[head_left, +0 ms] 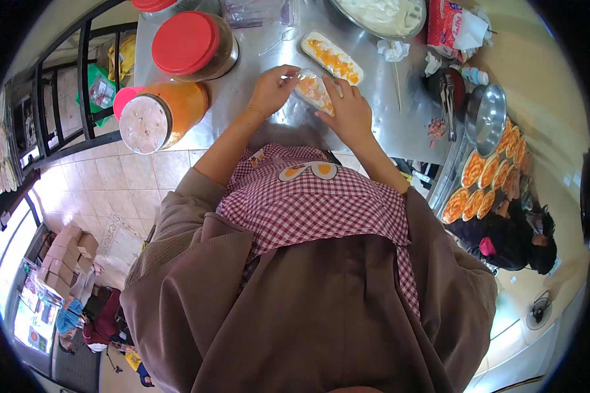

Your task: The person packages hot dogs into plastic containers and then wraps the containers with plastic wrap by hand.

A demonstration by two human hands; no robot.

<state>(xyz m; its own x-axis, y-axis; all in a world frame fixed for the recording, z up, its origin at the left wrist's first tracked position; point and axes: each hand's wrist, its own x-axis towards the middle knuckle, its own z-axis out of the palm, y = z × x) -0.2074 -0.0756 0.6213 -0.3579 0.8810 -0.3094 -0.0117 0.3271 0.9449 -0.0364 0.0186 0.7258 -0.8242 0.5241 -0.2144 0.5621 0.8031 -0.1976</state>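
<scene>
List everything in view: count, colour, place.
Covered dessert: one, white-orange, in hands
Open dessert: one, white-orange, beyond it
Red-lid jars: two, table's left
Orange jar: one, left edge
Cream bowl: one, white contents, far edge
Packet: one, red, far right
Tissues: several, white, right
Stick: one, pale, right
Tongs: silver, right, count unclear
Metal bowl: one, silver, right edge
Flatbreads: many, orange, beyond right
Table: one, silver, centre
Railing: black, left
Boxes: several, brown, lower left
Fan: one, dark, lower right
Apron: one, checked maroon-white, body
Left hand: one
Right hand: one
</scene>
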